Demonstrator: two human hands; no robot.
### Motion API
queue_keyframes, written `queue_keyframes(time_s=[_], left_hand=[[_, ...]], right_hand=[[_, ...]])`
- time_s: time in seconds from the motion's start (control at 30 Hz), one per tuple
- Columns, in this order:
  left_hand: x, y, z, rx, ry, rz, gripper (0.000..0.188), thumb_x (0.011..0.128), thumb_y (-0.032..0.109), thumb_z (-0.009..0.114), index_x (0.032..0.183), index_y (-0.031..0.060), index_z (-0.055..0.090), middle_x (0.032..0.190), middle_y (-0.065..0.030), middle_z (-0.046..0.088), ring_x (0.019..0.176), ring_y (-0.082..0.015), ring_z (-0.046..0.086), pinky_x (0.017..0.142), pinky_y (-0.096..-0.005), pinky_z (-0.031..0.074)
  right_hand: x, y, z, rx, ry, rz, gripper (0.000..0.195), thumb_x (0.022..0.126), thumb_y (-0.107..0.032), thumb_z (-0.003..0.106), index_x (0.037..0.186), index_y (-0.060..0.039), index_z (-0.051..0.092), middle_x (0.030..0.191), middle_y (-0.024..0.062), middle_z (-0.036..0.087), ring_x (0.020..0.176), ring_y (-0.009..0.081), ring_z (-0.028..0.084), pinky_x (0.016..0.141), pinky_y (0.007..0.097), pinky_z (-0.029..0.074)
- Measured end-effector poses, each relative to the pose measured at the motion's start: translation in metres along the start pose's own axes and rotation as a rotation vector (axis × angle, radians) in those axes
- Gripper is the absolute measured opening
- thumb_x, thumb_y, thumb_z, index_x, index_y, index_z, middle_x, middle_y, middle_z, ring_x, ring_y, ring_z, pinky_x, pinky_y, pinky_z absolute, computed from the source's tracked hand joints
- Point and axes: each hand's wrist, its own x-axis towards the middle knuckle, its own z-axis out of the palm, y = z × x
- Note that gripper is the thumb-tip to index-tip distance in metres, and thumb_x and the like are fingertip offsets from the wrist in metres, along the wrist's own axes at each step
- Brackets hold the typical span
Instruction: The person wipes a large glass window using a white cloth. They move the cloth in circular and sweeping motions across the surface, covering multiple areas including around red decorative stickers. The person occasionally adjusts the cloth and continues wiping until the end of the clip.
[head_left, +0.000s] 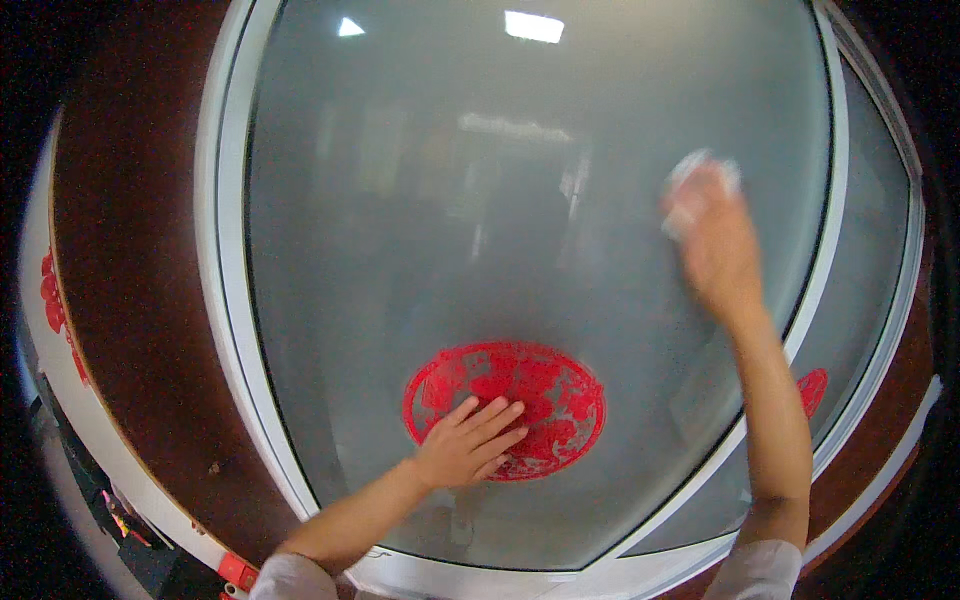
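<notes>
A large glass pane (420, 262) in a white frame fills the middle of the head view. My left hand (472, 442) lies with fingers spread on a round red paper-cut decoration (555, 375) on the lower part of the glass; it holds nothing. At the upper right of the pane, my right hand (712, 232) presses a white cloth or tissue (701, 161) to the glass. That hand is blurred, and its fingertips are hard to make out.
White frame strips (225, 225) edge the pane, with dark brown panelling (127, 262) to the left. Beyond the right frame stands a second glass pane (874, 225) bearing another red decoration (813, 391). Red ornaments (52, 296) hang at the far left.
</notes>
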Motion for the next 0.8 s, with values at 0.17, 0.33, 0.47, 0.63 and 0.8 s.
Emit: queue_keyframes(time_s=[0.17,0.33,0.47,0.63,0.8], left_hand=[[0.004,-0.017,-0.094,0.23,0.104,0.31,0.048,0.076,0.023,0.061,0.123,0.0129,0.054,0.139,-0.0095,0.042,0.132,-0.0242,0.035,0.108,-0.0441,0.022],[-0.112,0.035,-0.259,0.606,0.065,0.248,0.052,0.073,0.015,0.062,0.123,0.0115,0.05,0.14,-0.0102,0.039,0.132,-0.0252,0.034,0.109,-0.0465,0.02],[-0.317,0.152,-0.272,0.55,0.095,-0.235,0.039,0.083,0.021,0.045,0.121,0.013,0.051,0.139,-0.0209,0.036,0.131,-0.0431,0.029,0.106,-0.0597,0.014],[-0.475,0.321,-0.163,-0.353,0.342,-1.497,0.048,0.095,0.032,0.038,0.133,0.0026,0.038,0.14,-0.0153,0.037,0.131,-0.0302,0.03,0.108,-0.0415,0.022],[-0.484,0.436,-0.083,-1.096,0.554,-2.025,0.051,0.088,0.041,0.055,0.123,0.0037,0.05,0.116,-0.0142,0.055,0.103,-0.0226,0.053,0.085,-0.0355,0.044]], right_hand=[[-0.045,0.018,0.007,0.125,0.294,0.224,0.042,0.092,-0.014,0.042,0.134,-0.0144,0.043,0.14,0.0157,0.037,0.134,0.0309,0.028,0.109,0.0426,0.022],[-0.203,-0.113,-0.022,0.182,0.107,0.305,0.044,0.093,-0.015,0.04,0.137,-0.0093,0.038,0.142,0.0181,0.032,0.134,0.0333,0.026,0.11,0.0417,0.02],[-0.402,-0.259,-0.01,0.514,-0.414,0.499,0.049,0.096,-0.025,0.032,0.137,0.0024,0.028,0.139,0.0247,0.033,0.124,0.0382,0.037,0.104,0.0432,0.029],[-0.61,-0.487,-0.037,1.283,-0.661,1.181,0.038,0.093,-0.037,0.04,0.104,-0.005,0.059,0.089,0.0121,0.061,0.082,0.0286,0.058,0.075,0.0422,0.045],[-0.61,-0.626,-0.177,1.516,-0.963,0.732,0.033,0.086,-0.023,0.055,0.113,-0.0035,0.056,0.106,0.0115,0.064,0.104,0.029,0.058,0.09,0.0427,0.045]])
